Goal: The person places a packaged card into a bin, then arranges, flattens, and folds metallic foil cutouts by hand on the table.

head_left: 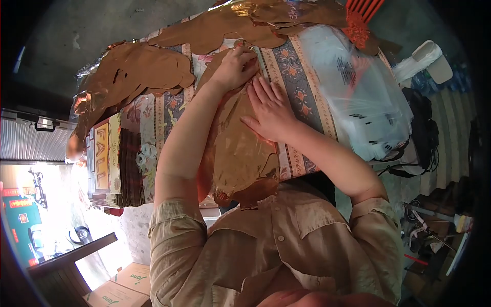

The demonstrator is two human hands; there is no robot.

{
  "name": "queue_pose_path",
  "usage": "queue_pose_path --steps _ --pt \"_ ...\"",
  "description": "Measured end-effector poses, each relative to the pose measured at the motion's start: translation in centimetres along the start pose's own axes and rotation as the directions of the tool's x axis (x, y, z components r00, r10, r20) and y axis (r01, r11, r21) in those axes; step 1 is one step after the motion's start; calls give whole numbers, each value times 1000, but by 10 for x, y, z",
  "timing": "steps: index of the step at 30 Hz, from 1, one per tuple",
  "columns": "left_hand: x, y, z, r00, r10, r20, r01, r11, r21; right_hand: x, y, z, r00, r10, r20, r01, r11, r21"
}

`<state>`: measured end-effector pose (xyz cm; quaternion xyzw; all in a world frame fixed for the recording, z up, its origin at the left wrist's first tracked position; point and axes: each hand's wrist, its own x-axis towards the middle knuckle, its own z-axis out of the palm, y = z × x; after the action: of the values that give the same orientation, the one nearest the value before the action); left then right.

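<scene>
A flat, brown, shiny foil-like piece with a rounded outline (240, 158) lies lengthwise in front of me on the patterned tablecloth (296, 97). Its near end reaches the table edge by my shirt. At its far end, my left hand (238, 67) has its fingers bent and drawn together on the foil; the fingertips are partly hidden. My right hand (270, 110) rests flat just nearer to me, fingers stretched out and pressed on the foil's right side. Creases and glints run along the foil's surface below both hands.
More brown foil pieces lie piled at the left (148, 66) and along the far edge (230, 28). Clear plastic bags (353, 97) cover the right side. Printed cards (102, 158) stand stacked at the left edge. An orange-red slatted object (360, 20) stands beyond. Cartons (123, 286) sit lower left.
</scene>
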<state>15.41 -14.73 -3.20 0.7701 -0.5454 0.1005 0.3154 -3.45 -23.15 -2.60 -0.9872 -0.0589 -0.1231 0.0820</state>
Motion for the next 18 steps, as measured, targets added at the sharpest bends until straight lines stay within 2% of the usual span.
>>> queue_pose_path --steps 2,7,8,11,13,14,16,18 --pt "2 -1 -2 999 49 -17 -49 999 23 0 -2 1 1000 0 1 0 1000 -18" --pt "14 -1 -9 986 -113 119 132 977 -169 0 -3 -2 1000 4 6 -4 999 -32" --pt "16 -2 -9 987 -110 118 129 977 -168 0 -4 -2 1000 4 6 -4 1000 -28" --pt "24 -8 -7 982 -134 131 146 986 -81 0 -4 -2 1000 8 -6 -8 1000 -22" --pt "27 -12 -4 990 -99 99 77 976 204 0 -4 -1 1000 10 -14 -10 1000 -15" --pt "29 -7 -7 990 -98 102 76 976 203 0 -4 -3 1000 7 -10 -7 1000 -17" --pt "33 8 -15 951 -272 146 215 923 318 -1 -4 -3 1000 2 -6 -2 1000 -17" --pt "31 2 -11 961 -259 96 214 918 333 -1 -4 -3 1000 -1 -9 1 1000 -26"
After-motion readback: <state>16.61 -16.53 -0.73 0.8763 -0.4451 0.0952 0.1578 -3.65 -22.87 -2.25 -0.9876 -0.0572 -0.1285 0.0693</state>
